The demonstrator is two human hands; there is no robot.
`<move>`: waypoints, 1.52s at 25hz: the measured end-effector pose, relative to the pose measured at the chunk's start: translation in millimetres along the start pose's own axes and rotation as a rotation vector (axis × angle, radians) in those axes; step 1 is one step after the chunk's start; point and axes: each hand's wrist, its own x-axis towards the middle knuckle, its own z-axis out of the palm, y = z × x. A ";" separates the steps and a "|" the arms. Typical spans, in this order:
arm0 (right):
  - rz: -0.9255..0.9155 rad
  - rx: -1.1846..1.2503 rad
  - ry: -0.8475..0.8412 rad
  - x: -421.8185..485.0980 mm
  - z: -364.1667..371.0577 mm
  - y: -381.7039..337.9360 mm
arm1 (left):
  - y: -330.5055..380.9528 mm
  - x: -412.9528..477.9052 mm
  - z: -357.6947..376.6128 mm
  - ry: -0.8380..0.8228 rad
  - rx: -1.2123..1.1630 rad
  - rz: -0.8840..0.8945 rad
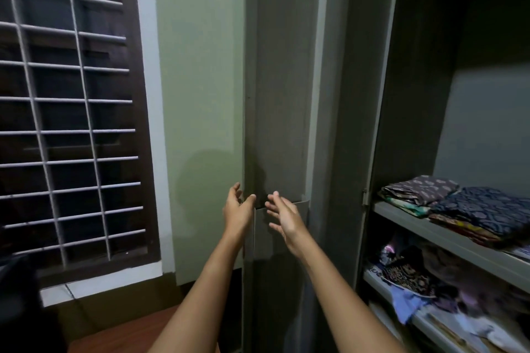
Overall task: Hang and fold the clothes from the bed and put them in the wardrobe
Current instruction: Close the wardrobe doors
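Observation:
A grey metal wardrobe (413, 94) stands open on the right, its door (281, 94) swung out edge-on toward me. My left hand (238, 209) reaches to the door's left edge with relaxed fingers, its thumb near the edge. My right hand (285, 221) hovers open in front of the door face, fingers spread, holding nothing. Folded patterned clothes (459, 203) lie on the wardrobe's upper shelf (401, 216). A loose heap of clothes (413, 275) fills the shelf below. The bed is out of view.
A barred window (66, 112) in a dark wooden frame takes up the left. A pale green wall (200, 94) lies between window and wardrobe door. Reddish-brown floor (129, 332) shows at the bottom.

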 end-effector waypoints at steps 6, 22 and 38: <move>-0.149 -0.741 -0.030 58.3 -2.4 16.3 | -7.7 36.7 13.6 -0.057 -0.008 -0.058; -0.303 -0.772 0.005 6.6 -42.0 48.3 | 4.5 -28.3 38.5 0.015 -0.104 0.031; -0.134 -0.080 0.465 -196.3 -202.4 31.6 | 66.9 -256.1 169.9 -0.509 -0.116 0.104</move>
